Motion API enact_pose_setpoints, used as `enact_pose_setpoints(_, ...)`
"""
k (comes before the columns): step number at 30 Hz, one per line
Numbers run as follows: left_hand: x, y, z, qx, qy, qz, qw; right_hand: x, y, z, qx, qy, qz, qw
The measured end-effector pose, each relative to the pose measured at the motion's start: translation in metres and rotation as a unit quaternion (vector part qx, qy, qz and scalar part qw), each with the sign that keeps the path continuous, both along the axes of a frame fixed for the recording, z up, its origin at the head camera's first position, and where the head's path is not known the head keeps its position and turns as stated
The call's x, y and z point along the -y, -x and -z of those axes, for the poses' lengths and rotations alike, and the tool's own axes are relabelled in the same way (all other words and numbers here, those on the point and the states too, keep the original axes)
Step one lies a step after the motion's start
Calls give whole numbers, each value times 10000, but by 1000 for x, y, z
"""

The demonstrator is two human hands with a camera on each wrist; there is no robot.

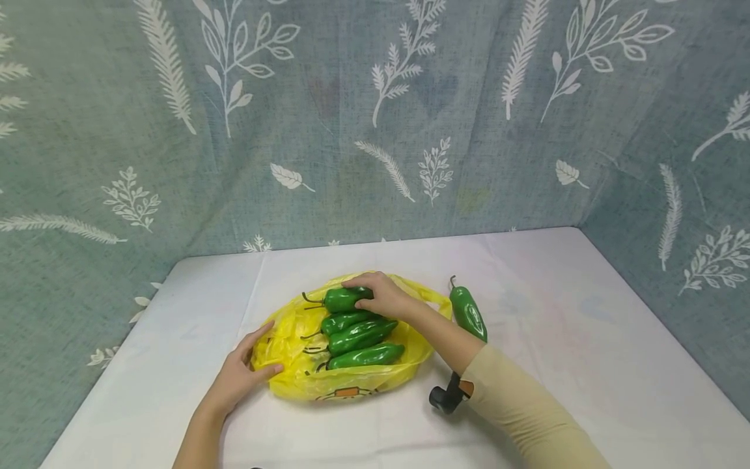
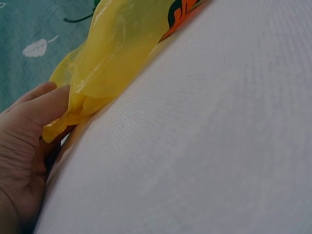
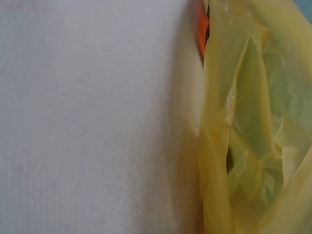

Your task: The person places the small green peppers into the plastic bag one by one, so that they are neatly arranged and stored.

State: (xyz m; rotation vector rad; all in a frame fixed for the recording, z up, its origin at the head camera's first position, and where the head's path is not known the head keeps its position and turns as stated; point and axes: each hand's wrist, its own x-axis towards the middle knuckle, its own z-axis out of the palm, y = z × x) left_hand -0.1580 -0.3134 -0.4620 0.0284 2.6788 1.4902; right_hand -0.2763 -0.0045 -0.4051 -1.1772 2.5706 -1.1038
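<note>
Fingers of our right hand curl over the top green pepper, gripping it near its blunt end while its stem points toward the table's left edge. That pepper lies on the yellow plastic bag, at the far side of the bag's spread mouth. Just nearer to us, three more green peppers lie side by side on the bag, stems also to the left, each touching the next.

Our left hand rests at the bag's left end with fingers fairly straight; the thumb presses a fold of the yellow film against the white tablecloth, as the left wrist view shows with the thumb against the crumpled plastic edge. An orange print shows on the bag's near side.

One lone green pepper lies on the cloth just beside the bag's right end, toward the table's right side, untouched. The bag sits near the middle of the table, closer to the near edge. Behind the table hangs a grey-green curtain with white leaves.
</note>
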Motion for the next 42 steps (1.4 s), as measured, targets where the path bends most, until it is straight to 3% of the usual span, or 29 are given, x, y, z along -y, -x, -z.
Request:
enact_pose_setpoints(11, 1, 1, 2, 28, 87, -24, 10000, -3, -3, -2, 364, 227, 272, 9987)
enact_pose_setpoints(23, 2, 0, 1, 12, -5, -3, 10000, -14, -13, -16, 289, 676, 461, 9962)
enact_pose_setpoints(29, 1, 1, 2, 6, -60, 16, 10000, -21, -23, -22, 676, 1148, 575, 9894)
enact_pose_setpoints(35, 2, 1, 3, -26, -95, 29, 9999, -25, -34, -29, 586, 1408, 558, 9867)
enact_pose_setpoints(42, 2, 0, 3, -42, -67, 69, 9999, -36, -49, -31, 944, 1841, 601, 9765)
